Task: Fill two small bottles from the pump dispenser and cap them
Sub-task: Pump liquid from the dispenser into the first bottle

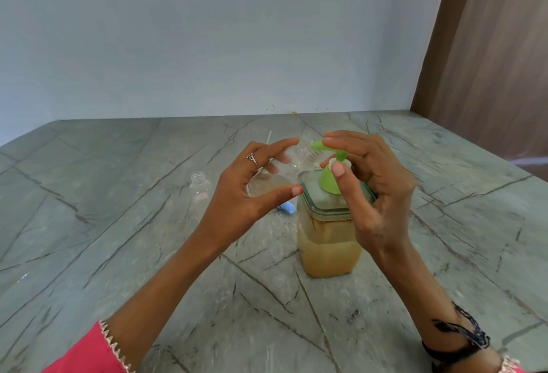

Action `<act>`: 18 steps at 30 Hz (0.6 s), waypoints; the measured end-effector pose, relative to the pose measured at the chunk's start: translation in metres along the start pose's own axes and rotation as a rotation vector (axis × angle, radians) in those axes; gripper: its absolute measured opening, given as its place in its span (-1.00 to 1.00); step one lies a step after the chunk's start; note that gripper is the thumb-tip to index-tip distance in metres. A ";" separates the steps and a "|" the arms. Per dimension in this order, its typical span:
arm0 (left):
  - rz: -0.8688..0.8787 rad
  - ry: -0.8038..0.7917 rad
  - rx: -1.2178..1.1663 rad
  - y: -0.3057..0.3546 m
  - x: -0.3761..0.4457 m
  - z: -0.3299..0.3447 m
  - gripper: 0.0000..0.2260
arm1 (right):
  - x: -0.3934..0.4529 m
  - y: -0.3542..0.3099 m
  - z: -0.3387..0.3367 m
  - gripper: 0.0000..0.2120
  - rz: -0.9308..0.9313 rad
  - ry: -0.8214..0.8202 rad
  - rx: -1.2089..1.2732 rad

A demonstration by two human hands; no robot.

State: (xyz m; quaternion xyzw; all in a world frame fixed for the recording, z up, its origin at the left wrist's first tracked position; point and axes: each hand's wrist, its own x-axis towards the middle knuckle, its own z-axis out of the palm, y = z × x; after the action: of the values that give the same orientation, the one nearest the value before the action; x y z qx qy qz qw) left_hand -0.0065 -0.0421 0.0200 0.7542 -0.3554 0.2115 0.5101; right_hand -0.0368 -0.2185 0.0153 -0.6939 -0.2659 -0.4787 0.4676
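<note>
A square clear dispenser jar [327, 248], half full of yellow-brown liquid, stands mid-table with a green pump head [329, 178] on its lid. My right hand [373, 188] rests on the pump, forefinger on the green spout, thumb against the pump's collar. My left hand [246, 194] holds a small clear bottle [292, 162] tilted, its threaded mouth at the spout tip; a little liquid shows in its lower part. A second small clear bottle [200, 187] stands uncapped to the left. A blue cap [288, 208] lies on the table behind my left hand, partly hidden.
The grey veined stone table [118, 224] runs back to a pale wall. A brown wooden panel [489, 61] rises at the right. A thin white stick [269, 136] lies near the back of the table.
</note>
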 end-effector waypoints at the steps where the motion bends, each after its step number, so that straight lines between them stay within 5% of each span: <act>1: -0.002 0.003 -0.003 0.000 0.000 0.000 -0.55 | 0.000 0.000 0.000 -0.79 -0.006 -0.004 -0.002; 18: -0.013 -0.008 0.010 0.001 -0.003 0.000 -0.53 | 0.007 -0.006 0.003 -0.88 0.038 0.047 -0.054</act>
State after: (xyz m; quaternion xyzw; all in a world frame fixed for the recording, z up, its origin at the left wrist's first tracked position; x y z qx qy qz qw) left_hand -0.0086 -0.0413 0.0187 0.7598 -0.3515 0.2068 0.5063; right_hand -0.0375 -0.2143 0.0233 -0.6998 -0.2285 -0.4931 0.4636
